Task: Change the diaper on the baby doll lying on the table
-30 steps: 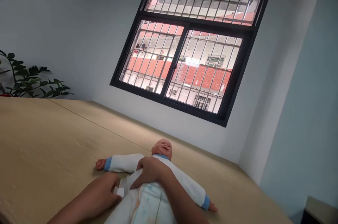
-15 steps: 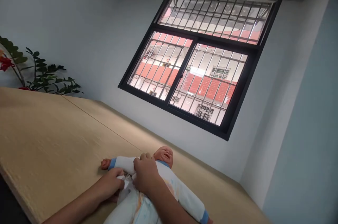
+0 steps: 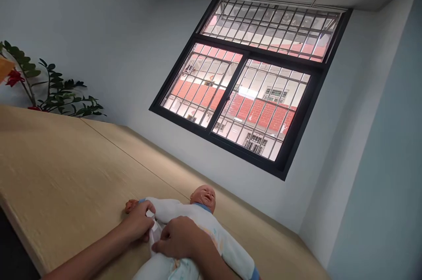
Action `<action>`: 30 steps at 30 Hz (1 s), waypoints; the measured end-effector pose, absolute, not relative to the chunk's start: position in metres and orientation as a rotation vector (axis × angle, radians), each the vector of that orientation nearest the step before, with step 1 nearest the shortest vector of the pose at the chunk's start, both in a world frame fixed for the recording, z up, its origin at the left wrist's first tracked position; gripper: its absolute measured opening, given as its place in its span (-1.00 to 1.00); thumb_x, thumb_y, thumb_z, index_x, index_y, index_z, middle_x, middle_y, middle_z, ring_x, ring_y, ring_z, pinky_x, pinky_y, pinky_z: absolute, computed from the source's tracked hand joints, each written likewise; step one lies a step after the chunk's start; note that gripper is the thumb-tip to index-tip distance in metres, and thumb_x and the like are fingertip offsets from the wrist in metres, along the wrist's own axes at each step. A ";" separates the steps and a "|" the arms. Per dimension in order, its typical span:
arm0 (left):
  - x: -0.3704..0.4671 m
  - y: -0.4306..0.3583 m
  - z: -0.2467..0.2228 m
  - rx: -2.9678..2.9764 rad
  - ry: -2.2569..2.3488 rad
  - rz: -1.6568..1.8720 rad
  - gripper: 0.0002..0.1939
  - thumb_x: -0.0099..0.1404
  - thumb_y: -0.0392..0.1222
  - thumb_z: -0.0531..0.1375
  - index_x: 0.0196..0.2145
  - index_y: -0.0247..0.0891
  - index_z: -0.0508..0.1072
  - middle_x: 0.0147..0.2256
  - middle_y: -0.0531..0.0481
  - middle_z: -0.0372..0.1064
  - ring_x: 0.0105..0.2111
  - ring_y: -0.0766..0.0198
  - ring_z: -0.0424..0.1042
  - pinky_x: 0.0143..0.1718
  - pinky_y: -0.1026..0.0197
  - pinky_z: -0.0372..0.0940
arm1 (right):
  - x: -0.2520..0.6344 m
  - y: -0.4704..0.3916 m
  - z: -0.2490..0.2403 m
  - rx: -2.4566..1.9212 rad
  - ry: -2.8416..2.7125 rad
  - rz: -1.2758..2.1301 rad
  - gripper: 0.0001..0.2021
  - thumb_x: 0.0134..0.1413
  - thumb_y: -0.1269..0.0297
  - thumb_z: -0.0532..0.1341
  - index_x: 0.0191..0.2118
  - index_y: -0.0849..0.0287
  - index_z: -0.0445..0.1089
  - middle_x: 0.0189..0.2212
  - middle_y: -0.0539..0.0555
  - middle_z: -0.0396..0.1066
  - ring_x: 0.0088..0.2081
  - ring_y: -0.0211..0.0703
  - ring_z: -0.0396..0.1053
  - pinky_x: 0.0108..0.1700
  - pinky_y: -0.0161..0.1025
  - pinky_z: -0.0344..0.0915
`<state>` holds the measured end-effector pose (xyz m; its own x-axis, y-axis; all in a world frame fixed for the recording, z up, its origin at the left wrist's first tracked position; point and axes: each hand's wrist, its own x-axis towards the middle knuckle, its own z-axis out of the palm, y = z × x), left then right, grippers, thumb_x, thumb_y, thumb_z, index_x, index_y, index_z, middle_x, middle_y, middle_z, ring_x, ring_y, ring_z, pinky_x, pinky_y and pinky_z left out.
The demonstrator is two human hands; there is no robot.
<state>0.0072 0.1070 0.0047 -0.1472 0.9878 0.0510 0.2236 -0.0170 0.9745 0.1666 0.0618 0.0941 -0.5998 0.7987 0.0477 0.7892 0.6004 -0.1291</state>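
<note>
Fingers of the left hand pinch a white flap at the lower centre of the frame. Just right of it, the right hand is curled with its fingertips against the flap; whether they grip it, I cannot tell. Both are at the doll, which lies face up on the table, bottom centre, its head pointing up the frame. A plant stands at far left, a barred window upper right of centre.
</note>
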 end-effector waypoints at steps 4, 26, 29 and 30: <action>0.004 0.110 0.007 1.365 1.508 1.236 -0.66 -0.16 -0.46 0.08 -0.40 -0.13 0.18 -0.80 0.27 0.05 -0.73 0.24 0.27 -0.69 0.31 0.09 | 0.172 0.070 0.096 -1.349 -2.756 0.314 -0.71 -0.23 -0.11 0.36 -0.52 0.01 0.51 -0.63 -0.07 0.36 -0.56 -0.22 0.24 -0.50 -0.27 0.12; 0.051 0.085 0.062 1.828 1.063 1.181 -0.68 -0.02 -0.30 0.07 -0.23 -0.22 0.34 -0.43 0.14 0.31 -0.45 0.30 0.25 -0.42 0.28 0.09 | 0.195 0.108 0.081 -0.899 -1.135 1.715 -0.64 0.21 -0.03 0.08 -0.41 0.18 0.27 -0.50 0.04 0.26 -0.50 -0.22 0.27 -0.44 -0.29 0.21; 0.064 0.079 0.068 1.879 1.064 1.148 -0.68 -0.06 -0.34 0.06 -0.28 -0.22 0.34 -0.36 0.12 0.39 -0.45 0.32 0.23 -0.41 0.28 0.07 | 0.194 0.106 0.084 -0.932 -1.280 1.658 -0.38 0.21 -0.32 -0.20 -0.46 0.13 0.23 -0.54 0.07 0.25 -0.47 -0.11 0.28 -0.45 -0.23 0.21; 0.069 0.078 0.069 1.896 1.061 1.137 -0.68 -0.06 -0.34 0.07 -0.27 -0.22 0.34 -0.32 0.11 0.41 -0.44 0.31 0.23 -0.41 0.28 0.08 | 0.194 0.106 0.084 -0.947 -1.306 1.640 -0.36 0.18 -0.35 -0.23 -0.47 0.12 0.22 -0.53 0.09 0.28 -0.44 -0.06 0.32 -0.43 -0.20 0.24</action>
